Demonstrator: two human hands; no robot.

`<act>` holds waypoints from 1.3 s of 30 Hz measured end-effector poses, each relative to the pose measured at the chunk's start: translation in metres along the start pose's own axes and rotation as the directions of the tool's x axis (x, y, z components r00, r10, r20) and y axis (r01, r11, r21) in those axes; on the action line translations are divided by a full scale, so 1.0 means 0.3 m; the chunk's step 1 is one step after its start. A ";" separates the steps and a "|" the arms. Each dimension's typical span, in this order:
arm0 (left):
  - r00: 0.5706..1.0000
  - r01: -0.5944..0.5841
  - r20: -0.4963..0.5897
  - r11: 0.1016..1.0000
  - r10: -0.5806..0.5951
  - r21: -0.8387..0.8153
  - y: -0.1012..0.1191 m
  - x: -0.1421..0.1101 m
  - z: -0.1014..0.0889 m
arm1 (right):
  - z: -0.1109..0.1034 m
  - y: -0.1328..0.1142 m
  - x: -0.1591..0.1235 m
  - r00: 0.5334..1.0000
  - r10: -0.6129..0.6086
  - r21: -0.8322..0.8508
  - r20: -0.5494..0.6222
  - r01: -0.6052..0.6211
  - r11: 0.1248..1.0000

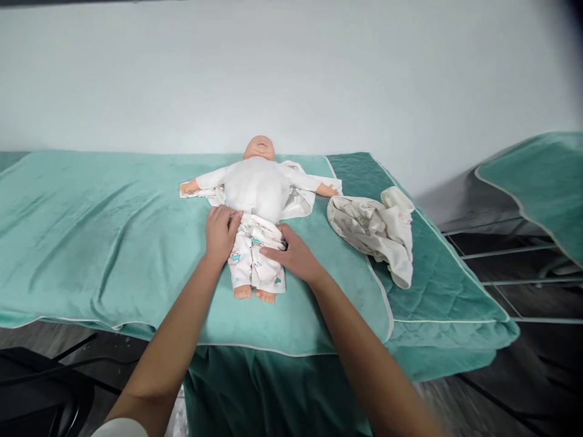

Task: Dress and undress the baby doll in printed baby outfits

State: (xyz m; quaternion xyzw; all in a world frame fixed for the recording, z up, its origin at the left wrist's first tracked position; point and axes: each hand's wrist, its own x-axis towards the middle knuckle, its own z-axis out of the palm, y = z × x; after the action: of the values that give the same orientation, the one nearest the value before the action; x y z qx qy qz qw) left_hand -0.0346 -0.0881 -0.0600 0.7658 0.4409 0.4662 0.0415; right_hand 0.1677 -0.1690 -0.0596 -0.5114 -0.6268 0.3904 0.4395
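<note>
A baby doll [257, 182] with a white cloth body lies on its back, arms spread to both sides. It wears white printed baby pants [255, 258], with its bare feet showing below the cuffs. My left hand [221, 233] grips the waistband at the doll's left-of-view hip, thumb and fingers closed there. On the opposite side my right hand [294, 250] holds the pants, thumb across the front and fingers at the waist edge. Under the doll's back and arms a white baby shirt [298, 205] is spread out.
A crumpled off-white cloth [378, 227] lies right of the doll. The bed has a green blanket [113, 243] over a quilted cover [437, 285]. A white wall [273, 73] rises behind. At right stands a metal frame [514, 282]; a black chair [40, 388] is lower left.
</note>
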 end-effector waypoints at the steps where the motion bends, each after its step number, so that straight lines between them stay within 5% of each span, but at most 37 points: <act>1: 1.000 -0.005 0.004 1.000 0.005 -0.005 -0.003 0.007 0.003 | -0.002 0.002 0.014 1.000 0.013 0.000 -0.012 -0.013 1.000; 13: 0.999 0.036 -0.024 0.999 -0.036 0.006 -0.065 0.144 0.057 | 0.008 0.025 0.212 0.976 -0.050 -0.119 -0.212 0.024 0.993; 21: 0.989 0.144 0.027 0.988 -0.142 -0.064 0.083 -0.053 -0.027 | 0.005 0.055 0.199 0.969 -0.092 -0.145 -0.231 0.060 0.988; 26: 0.990 0.128 0.049 0.990 -0.131 0.051 0.095 -0.110 -0.029 | 0.007 0.064 0.212 0.960 -0.119 -0.184 -0.255 0.073 0.980; 30: 0.989 0.141 0.034 0.987 -0.144 0.077 0.070 -0.096 -0.014 | 0.024 0.042 0.150 0.961 -0.075 -0.215 -0.266 0.016 0.977; 34: 0.990 0.134 0.027 0.990 -0.136 0.051 0.060 -0.095 -0.015 | 0.061 0.012 -0.009 0.967 0.002 -0.240 -0.254 -0.065 0.969; 39: 0.996 0.086 0.013 0.996 -0.086 0.023 0.057 -0.097 -0.017 | 0.080 -0.006 -0.124 0.988 -0.054 -0.156 -0.144 0.031 0.987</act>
State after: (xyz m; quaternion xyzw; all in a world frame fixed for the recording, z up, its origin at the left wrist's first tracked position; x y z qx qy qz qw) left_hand -0.0325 -0.1209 -0.0687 0.7498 0.4785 0.4536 0.0557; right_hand 0.1477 -0.2068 -0.0710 -0.5576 -0.6316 0.2928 0.4522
